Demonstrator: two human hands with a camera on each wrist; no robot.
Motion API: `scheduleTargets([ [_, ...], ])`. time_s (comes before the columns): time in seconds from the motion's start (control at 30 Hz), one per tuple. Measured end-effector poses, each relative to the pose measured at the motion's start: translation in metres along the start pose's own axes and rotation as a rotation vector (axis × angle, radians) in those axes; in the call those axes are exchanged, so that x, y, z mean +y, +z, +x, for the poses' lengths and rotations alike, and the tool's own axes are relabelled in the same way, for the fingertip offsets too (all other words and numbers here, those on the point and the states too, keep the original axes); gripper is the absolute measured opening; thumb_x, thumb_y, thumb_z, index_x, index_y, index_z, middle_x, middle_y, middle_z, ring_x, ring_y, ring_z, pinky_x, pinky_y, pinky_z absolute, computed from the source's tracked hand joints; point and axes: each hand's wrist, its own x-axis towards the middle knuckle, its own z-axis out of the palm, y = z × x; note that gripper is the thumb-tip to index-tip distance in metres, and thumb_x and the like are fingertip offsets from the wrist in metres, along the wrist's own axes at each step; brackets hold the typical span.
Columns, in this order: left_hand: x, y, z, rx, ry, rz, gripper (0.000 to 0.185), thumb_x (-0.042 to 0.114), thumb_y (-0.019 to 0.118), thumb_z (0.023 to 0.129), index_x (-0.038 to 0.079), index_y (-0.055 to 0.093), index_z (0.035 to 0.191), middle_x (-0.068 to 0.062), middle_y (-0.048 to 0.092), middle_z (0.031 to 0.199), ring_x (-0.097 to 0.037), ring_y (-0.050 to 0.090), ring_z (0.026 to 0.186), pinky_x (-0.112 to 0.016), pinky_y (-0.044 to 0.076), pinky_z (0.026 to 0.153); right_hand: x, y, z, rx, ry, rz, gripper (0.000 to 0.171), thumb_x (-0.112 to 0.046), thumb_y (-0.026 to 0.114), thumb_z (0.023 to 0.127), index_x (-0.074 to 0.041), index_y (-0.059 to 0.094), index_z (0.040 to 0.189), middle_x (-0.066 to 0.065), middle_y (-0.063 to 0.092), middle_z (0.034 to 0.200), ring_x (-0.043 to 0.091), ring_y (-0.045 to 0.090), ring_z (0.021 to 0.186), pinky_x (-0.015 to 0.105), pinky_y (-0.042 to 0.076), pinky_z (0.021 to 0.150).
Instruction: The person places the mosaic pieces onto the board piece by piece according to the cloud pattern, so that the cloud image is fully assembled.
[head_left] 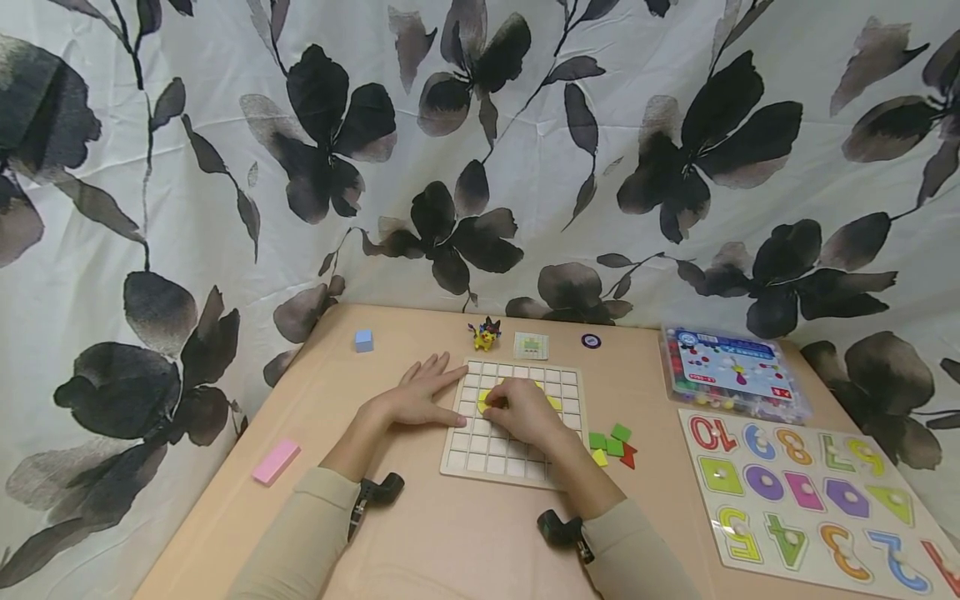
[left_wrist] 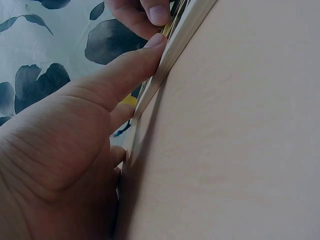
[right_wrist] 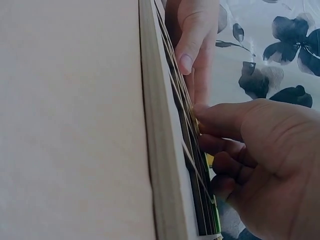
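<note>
Head view: a square wooden grid board (head_left: pixel 517 454), pale and divided into small square cells, lies flat at lower centre of the frame on a smooth tan table (head_left: pixel 450 533). The board's sides run roughly parallel to the table edges; being square, it has no clear long axis. The left hand (head_left: pixel 420 396) rests flat, fingers straight and together, against the board's left edge. The right hand (head_left: pixel 525 412) lies over the board's middle, fingers curled onto a flat yellow piece (head_left: pixel 483 402); the hand hides most of the piece. Just right of the board lies a cluster of loose flat tiles (head_left: pixel 613 444), green, yellow and red. At lower right sits a number puzzle (head_left: pixel 810 500), with a clear plastic box (head_left: pixel 731 375) above it. A blue cube (head_left: pixel 363 340), a pink block (head_left: pixel 276 461) and a small toy figure (head_left: pixel 486 334) stand apart.

Left wrist view: the left thumb (left_wrist: pixel 125 70) presses the board's edge (left_wrist: pixel 175 47).

Right wrist view: the right fingers (right_wrist: pixel 225 122) touch down on the grid's raised ribs (right_wrist: pixel 185 125); the piece is barely visible.
</note>
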Motion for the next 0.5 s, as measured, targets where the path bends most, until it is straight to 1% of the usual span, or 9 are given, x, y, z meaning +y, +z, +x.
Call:
scheduleTargets([
  [0.1,0.000,0.000,0.000,-0.004,0.000,0.005,0.102,0.070,0.072,0.085,0.028,0.028,0.166,-0.018,0.000,0.175,-0.038,-0.006,0.163,-0.058,-0.007,0.130,-0.002,-0.003,-0.001,0.003,-0.003,-0.011,0.016,-0.022,0.080,0.093,-0.011,0.081,0.105,-0.005,0.070,0.093,0.013,0.059,0.085,0.032,0.053,0.079],
  [0.17,-0.001,0.000,0.000,-0.005,0.002,0.006,0.102,0.070,0.072,0.085,0.028,0.027,0.166,-0.018,0.000,0.175,-0.038,-0.006,0.163,-0.059,-0.006,0.130,-0.005,-0.010,-0.002,0.010,-0.012,-0.018,0.019,-0.023,0.080,0.093,-0.011,0.081,0.108,-0.005,0.070,0.093,0.014,0.059,0.084,0.032,0.053,0.077],
  [0.3,0.000,0.000,0.000,-0.006,0.005,0.005,0.103,0.072,0.071,0.084,0.028,0.026,0.167,-0.017,-0.001,0.175,-0.037,-0.006,0.163,-0.058,-0.006,0.131,-0.011,-0.032,-0.007,0.039,-0.048,-0.002,0.025,-0.025,0.080,0.093,-0.012,0.080,0.114,-0.002,0.072,0.097,0.014,0.058,0.082,0.031,0.051,0.073],
  [0.4,-0.001,0.000,0.000,-0.010,-0.001,0.008,0.104,0.073,0.070,0.084,0.030,0.025,0.167,-0.016,-0.001,0.176,-0.036,-0.007,0.163,-0.056,-0.007,0.131,-0.012,-0.049,-0.014,0.057,-0.079,0.032,0.025,-0.023,0.080,0.092,-0.015,0.079,0.117,0.003,0.074,0.105,0.015,0.058,0.083,0.029,0.050,0.071],
  [0.5,-0.002,0.000,0.001,-0.009,0.003,0.009,0.103,0.072,0.071,0.084,0.029,0.026,0.167,-0.017,-0.001,0.176,-0.037,-0.007,0.163,-0.057,-0.007,0.131,-0.009,-0.065,-0.022,0.060,-0.087,0.057,0.027,-0.022,0.080,0.093,-0.018,0.078,0.119,0.006,0.075,0.113,0.016,0.058,0.086,0.028,0.052,0.071],
])
